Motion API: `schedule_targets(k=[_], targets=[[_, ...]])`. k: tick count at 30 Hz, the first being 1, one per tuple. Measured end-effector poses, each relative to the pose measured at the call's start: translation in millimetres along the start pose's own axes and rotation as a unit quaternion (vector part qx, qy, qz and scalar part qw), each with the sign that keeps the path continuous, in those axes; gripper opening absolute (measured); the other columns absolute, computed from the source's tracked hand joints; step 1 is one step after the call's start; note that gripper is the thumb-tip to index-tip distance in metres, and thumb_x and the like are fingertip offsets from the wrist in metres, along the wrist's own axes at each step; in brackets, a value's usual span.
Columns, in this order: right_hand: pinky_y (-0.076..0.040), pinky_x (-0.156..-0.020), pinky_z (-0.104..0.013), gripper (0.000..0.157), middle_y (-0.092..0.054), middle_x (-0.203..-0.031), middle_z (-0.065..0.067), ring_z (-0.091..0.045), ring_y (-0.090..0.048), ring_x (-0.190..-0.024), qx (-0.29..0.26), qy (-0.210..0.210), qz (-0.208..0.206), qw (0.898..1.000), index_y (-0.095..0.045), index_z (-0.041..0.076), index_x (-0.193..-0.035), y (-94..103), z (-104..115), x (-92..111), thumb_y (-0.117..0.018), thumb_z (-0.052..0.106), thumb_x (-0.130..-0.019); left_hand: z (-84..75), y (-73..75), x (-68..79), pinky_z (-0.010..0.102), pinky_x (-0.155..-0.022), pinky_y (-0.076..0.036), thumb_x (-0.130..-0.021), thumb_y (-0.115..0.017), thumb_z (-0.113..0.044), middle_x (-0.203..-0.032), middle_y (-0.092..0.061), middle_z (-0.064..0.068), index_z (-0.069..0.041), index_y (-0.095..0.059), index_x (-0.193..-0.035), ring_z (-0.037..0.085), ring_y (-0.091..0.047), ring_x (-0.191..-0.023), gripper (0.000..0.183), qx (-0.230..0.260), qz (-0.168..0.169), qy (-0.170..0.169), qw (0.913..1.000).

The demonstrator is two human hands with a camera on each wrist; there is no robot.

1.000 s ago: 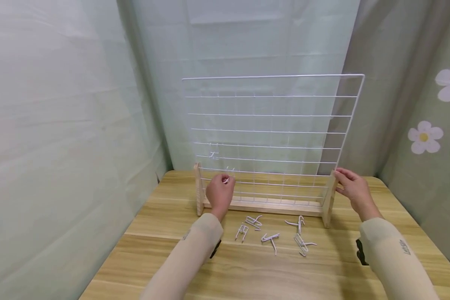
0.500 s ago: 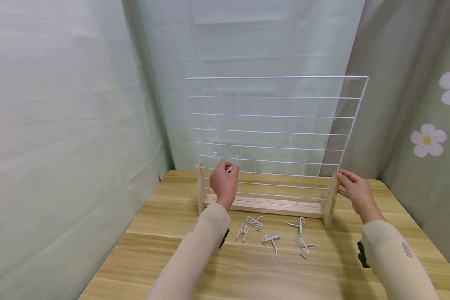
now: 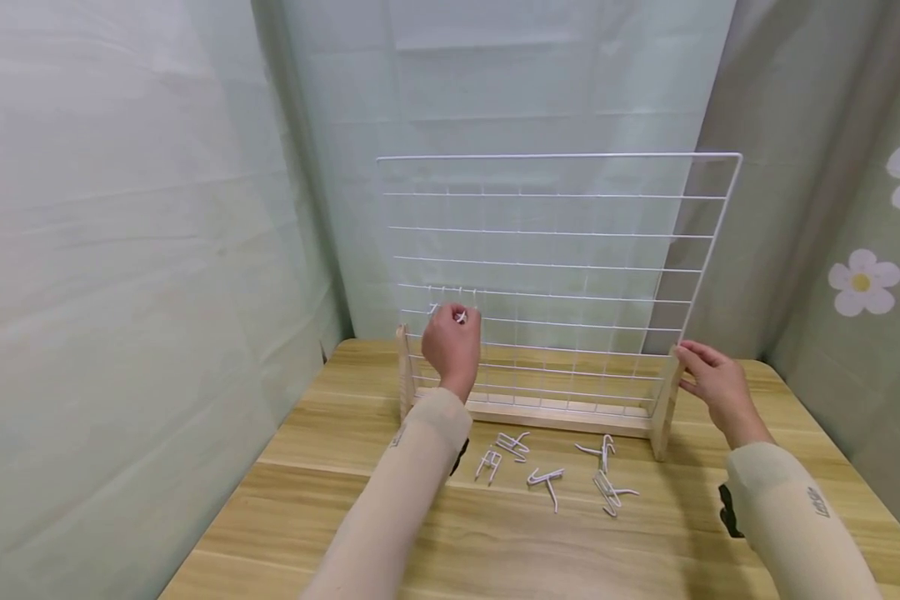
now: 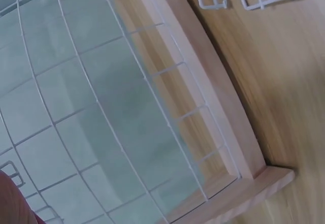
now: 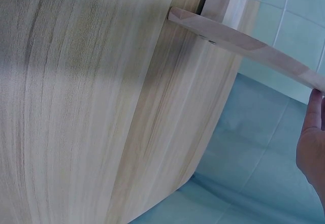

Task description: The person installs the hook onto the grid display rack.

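Note:
A white wire grid rack (image 3: pixel 570 320) stands upright in a wooden stand (image 3: pixel 570 417). My left hand (image 3: pixel 452 350) pinches a white wire hook (image 3: pixel 461 317) in front of the grid's left part. The hook's two upper prongs sit right at a horizontal wire. Just left of it another white hook (image 3: pixel 432 307) hangs on the same wire, partly covered by my fingers. In the left wrist view only a bit of my hand (image 4: pixel 11 201) shows at the lower left corner. At the far side my right hand (image 3: pixel 722 393) pinches the top of the stand's right upright (image 3: pixel 667 408).
Several loose white hooks (image 3: pixel 545 478) lie on the wooden table (image 3: pixel 495 550) in front of the stand. Light curtains (image 3: pixel 157 250) enclose the table at the back and both sides.
My left hand has raised the hook up the grid, from a lower wire to level with the hanging hook. My right hand has kept its grip on the upright.

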State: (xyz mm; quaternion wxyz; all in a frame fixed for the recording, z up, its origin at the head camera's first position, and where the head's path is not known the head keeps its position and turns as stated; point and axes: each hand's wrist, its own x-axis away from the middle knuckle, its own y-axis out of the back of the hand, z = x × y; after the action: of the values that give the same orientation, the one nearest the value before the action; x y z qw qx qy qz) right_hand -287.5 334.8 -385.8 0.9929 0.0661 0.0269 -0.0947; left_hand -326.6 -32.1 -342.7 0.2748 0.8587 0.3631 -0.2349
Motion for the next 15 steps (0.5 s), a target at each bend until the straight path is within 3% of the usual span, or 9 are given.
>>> schedule_targets(k=[6, 15], targets=[[-0.053, -0.077, -0.019, 0.055, -0.055, -0.105, 0.015, -0.002, -0.053, -0.098, 0.006, 0.006, -0.002, 1.000, -0.053, 0.002, -0.136, -2.9, 1.1, 1.3, -0.059, 0.041, -0.097, -4.2, -3.1, -3.7, 0.042, -0.062, -0.048, -0.087, -0.065, -0.023, -0.077, -0.067, 0.003, -0.009, -0.069, -0.082, 0.023, -0.064, -0.071, 0.015, -0.003, -0.008, 0.010, 0.9999], [-0.053, -0.078, -0.020, 0.054, -0.056, -0.104, 0.017, -0.004, -0.053, -0.101, 0.004, 0.005, 0.005, 1.000, -0.054, 0.003, -0.135, -6.3, 1.8, 2.8, -0.060, 0.041, -0.097, -6.1, -2.5, -5.2, 0.042, -0.064, -0.049, -0.090, -0.065, -0.023, -0.079, -0.068, 0.004, -0.009, -0.069, -0.083, 0.024, -0.065, -0.073, 0.016, -0.020, -0.001, 0.032, 0.9993]])
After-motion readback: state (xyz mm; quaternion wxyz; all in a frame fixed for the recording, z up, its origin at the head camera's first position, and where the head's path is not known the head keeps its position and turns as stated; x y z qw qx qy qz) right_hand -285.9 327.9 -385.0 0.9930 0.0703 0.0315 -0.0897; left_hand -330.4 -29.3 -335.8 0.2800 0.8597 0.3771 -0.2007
